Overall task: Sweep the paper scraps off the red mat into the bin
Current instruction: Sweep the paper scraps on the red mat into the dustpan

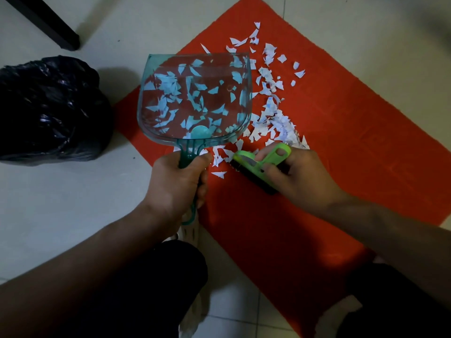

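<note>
Black plastic lines the bin [48,108] at the left of the frame, on the pale floor [61,203] just off the red mat [341,142]. Moving right, our left hand [178,184] wraps its fingers [203,160] round the handle of the clear teal dustpan [195,98], held at centre with scraps showing through it. Right of the pan, most paper scraps [271,118] lie heaped on the mat. Our right hand [300,176] grips the green brush [263,164], bristles down at the pile's near edge. We judge collection is mid-way: next we must set the pan's lip flat beside the heap and brush towards it.
</note>
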Available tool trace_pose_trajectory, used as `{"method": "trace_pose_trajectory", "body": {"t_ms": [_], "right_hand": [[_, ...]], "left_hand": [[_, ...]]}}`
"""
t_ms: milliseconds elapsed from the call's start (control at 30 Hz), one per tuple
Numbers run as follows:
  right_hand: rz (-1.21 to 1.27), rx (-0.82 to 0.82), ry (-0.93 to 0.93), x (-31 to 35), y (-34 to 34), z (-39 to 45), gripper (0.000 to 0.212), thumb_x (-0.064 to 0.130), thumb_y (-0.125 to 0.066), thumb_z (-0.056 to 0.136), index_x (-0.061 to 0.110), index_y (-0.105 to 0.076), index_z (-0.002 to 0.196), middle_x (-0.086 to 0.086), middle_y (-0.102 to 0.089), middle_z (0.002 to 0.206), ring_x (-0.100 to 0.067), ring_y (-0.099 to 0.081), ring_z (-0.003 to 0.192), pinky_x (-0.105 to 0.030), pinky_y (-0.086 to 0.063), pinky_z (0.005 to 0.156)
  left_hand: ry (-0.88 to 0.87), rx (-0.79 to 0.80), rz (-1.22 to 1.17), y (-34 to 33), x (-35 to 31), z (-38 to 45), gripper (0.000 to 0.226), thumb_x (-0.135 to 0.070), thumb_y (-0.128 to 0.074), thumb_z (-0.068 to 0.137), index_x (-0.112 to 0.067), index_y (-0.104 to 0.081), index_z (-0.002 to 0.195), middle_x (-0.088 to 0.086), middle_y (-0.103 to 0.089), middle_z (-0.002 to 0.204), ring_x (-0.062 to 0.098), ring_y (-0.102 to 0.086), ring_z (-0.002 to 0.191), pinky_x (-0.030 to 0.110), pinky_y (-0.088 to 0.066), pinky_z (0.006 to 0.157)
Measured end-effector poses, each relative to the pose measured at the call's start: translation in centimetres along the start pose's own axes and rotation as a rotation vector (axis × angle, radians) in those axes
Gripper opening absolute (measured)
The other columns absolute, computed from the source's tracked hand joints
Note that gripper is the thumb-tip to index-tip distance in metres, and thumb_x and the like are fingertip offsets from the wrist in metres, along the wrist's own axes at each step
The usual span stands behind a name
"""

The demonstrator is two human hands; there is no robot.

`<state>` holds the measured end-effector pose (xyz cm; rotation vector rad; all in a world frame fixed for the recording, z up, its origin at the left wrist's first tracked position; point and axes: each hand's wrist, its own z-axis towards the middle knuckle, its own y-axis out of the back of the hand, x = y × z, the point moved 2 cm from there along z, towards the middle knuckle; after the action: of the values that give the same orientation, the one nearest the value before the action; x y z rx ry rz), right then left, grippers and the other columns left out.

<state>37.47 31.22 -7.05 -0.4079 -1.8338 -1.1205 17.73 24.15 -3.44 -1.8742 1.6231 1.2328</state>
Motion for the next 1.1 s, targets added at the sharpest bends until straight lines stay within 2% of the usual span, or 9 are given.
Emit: {"method": "trace_pose_trajectory", "body": {"t_ms": [200,333,467,533,633,767,867,933,1100], "right_hand": [[-0.016,0.18,-0.015,0.4,-2.5,-1.1,0.017,0.015,-0.056,0.094,0.027,-0.065,0.104,0.004,-0.068,0.1,0.004,-0.058,0.067,-0.01,-0.044,0.056],[0.001,0.111,-0.022,0.5,-2.0,-0.4,0.015,0.018,-0.056,0.094,0.027,-0.064,0.102,0.011,-0.066,0.09,-0.002,-0.061,0.066,-0.016,-0.049,0.056],[-0.018,-0.062,-0.034,0.1,-0.1,0.9,0.019,0.011,-0.057,0.092,0.027,-0.065,0.099,-0.003,-0.069,0.082,-0.013,-0.054,0.052,-0.026,-0.045,0.051],[-0.003,-0.095,-0.025,0.5,-0.2,1.1,0.019,0.01,-0.059,0.091,0.027,-0.066,0.097,-0.003,-0.069,0.081,-0.011,-0.053,0.053,-0.023,-0.045,0.051],[0.04,0.005,-0.041,1.1,-1.9,0.5,0.016,0.012,-0.058,0.091,0.02,-0.068,0.101,-0.004,-0.07,0.096,-0.014,-0.064,0.07,-0.031,-0.055,0.061],[-0.008,0.106,-0.032,1.2,-3.6,0.4,0.014,0.015,-0.056,0.093,0.02,-0.066,0.102,-0.005,-0.07,0.091,-0.022,-0.067,0.075,-0.042,-0.056,0.064],[0.001,0.036,-0.052,0.7,-2.8,1.5,0.015,0.016,-0.056,0.094,0.014,-0.068,0.104,-0.004,-0.07,0.091,-0.008,-0.063,0.065,-0.025,-0.054,0.057],[-0.031,-0.07,-0.034,0.5,-1.6,2.1,0.013,0.013,-0.057,0.093,0.014,-0.068,0.1,-0.005,-0.069,0.085,-0.005,-0.054,0.053,-0.011,-0.039,0.049],[-0.004,-0.102,-0.048,0.9,-1.3,1.7,0.018,0.009,-0.059,0.09,0.023,-0.068,0.097,0.007,-0.064,0.075,-0.006,-0.053,0.053,-0.013,-0.039,0.047]], "left_hand": [[0.006,-0.011,-0.027,0.2,-0.1,0.2,0.033,-0.026,-0.059,0.095,-0.005,-0.05,0.071,0.001,-0.045,0.047,0.018,-0.041,0.041,0.026,-0.038,0.04],[0.005,-0.017,-0.047,0.3,-0.1,0.0,0.033,-0.024,-0.058,0.096,-0.004,-0.049,0.072,0.002,-0.044,0.047,0.017,-0.04,0.04,0.025,-0.038,0.038],[0.001,-0.024,-0.056,0.6,0.0,0.2,0.031,-0.024,-0.058,0.096,-0.004,-0.05,0.073,0.003,-0.044,0.048,0.016,-0.04,0.039,0.025,-0.038,0.038],[-0.004,-0.033,-0.067,0.7,0.0,0.3,0.031,-0.022,-0.058,0.096,-0.004,-0.05,0.072,0.003,-0.044,0.048,0.017,-0.039,0.039,0.026,-0.037,0.038],[-0.003,-0.044,-0.078,0.8,0.1,0.5,0.032,-0.022,-0.059,0.095,-0.006,-0.05,0.07,0.004,-0.044,0.047,0.019,-0.038,0.04,0.026,-0.036,0.039],[-0.005,-0.044,-0.082,0.9,0.1,0.6,0.03,-0.022,-0.059,0.095,-0.007,-0.05,0.07,0.004,-0.045,0.051,0.018,-0.039,0.042,0.027,-0.036,0.04],[-0.011,-0.042,-0.084,1.0,0.2,0.6,0.03,-0.021,-0.059,0.095,-0.008,-0.05,0.07,0.006,-0.045,0.054,0.019,-0.039,0.042,0.027,-0.036,0.04],[-0.005,-0.042,-0.096,1.0,0.3,0.5,0.028,-0.02,-0.059,0.095,-0.007,-0.049,0.072,0.005,-0.045,0.053,0.018,-0.039,0.041,0.026,-0.035,0.039],[0.005,-0.061,-0.106,1.2,0.3,0.7,0.027,-0.021,-0.061,0.094,-0.004,-0.049,0.076,0.002,-0.044,0.05,0.017,-0.038,0.039,0.024,-0.035,0.038]]}}
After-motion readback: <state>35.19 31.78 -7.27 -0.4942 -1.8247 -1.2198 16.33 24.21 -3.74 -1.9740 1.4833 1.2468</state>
